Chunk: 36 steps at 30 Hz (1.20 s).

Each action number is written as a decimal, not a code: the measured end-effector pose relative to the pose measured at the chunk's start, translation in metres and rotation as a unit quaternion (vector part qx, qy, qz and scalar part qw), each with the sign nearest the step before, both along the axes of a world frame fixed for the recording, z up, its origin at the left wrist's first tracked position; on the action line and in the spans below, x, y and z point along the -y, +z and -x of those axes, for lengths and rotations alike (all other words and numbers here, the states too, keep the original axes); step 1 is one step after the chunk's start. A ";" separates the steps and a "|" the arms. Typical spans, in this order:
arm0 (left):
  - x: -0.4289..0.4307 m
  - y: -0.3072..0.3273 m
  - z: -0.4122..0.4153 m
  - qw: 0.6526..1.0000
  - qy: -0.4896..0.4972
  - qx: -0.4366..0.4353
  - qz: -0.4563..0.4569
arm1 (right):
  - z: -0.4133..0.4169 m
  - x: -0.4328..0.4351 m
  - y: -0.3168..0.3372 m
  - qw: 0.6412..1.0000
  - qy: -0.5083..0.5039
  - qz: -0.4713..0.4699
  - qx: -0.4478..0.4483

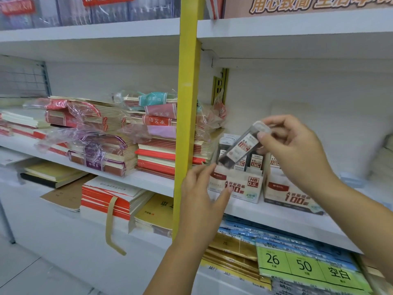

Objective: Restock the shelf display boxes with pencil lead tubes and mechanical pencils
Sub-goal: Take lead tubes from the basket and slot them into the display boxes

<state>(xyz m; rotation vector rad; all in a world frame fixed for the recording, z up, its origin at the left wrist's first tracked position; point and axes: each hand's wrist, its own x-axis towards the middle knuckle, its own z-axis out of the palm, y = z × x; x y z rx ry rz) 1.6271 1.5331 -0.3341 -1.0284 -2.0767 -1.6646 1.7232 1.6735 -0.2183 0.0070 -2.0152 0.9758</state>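
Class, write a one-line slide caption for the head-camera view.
Right hand holds a pencil lead tube tilted over the HB 0.5 display box while the left hand reaches its front.

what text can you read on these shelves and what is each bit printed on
"HB 0.5": left display box
"100": right display box
"26", "50", "空白": green label pack
"语文本": red notebook band
"用心致简": top banner
lead tube pinched in the right hand: print too blurred to read
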 end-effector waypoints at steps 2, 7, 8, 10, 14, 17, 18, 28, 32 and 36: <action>-0.003 -0.004 0.000 0.998 0.026 -0.039 0.038 | 0.008 0.001 0.010 0.997 -0.029 -0.071 -0.017; -0.008 -0.014 0.004 0.997 0.014 -0.041 0.066 | 0.037 0.006 0.013 0.947 -0.116 -0.295 0.047; -0.008 -0.014 0.004 0.997 0.010 -0.037 0.068 | 0.043 0.006 0.011 0.937 -0.125 -0.320 0.065; -0.008 -0.013 0.005 0.997 0.002 -0.034 0.068 | 0.054 0.004 0.010 0.936 -0.131 -0.310 0.103; -0.005 -0.012 0.006 0.998 -0.008 -0.038 0.055 | 0.070 -0.007 0.008 0.931 -0.174 -0.297 0.119; -0.002 -0.012 0.007 0.998 -0.027 -0.027 0.048 | 0.074 -0.012 0.003 0.889 -0.240 -0.368 0.130; -0.001 -0.012 0.008 0.998 -0.033 -0.025 0.048 | 0.073 -0.012 0.003 0.882 -0.250 -0.374 0.141; 0.031 -0.064 -0.024 0.994 -0.011 -0.069 0.082 | -0.053 0.039 -0.072 0.993 -0.014 -0.115 0.027; 0.050 -0.153 -0.041 0.929 -0.114 -0.013 0.352 | -0.092 0.031 -0.200 0.967 -0.022 0.036 0.253; 0.056 -0.249 -0.059 0.844 -0.155 0.108 0.502 | -0.121 0.011 -0.342 0.837 -0.054 0.126 0.530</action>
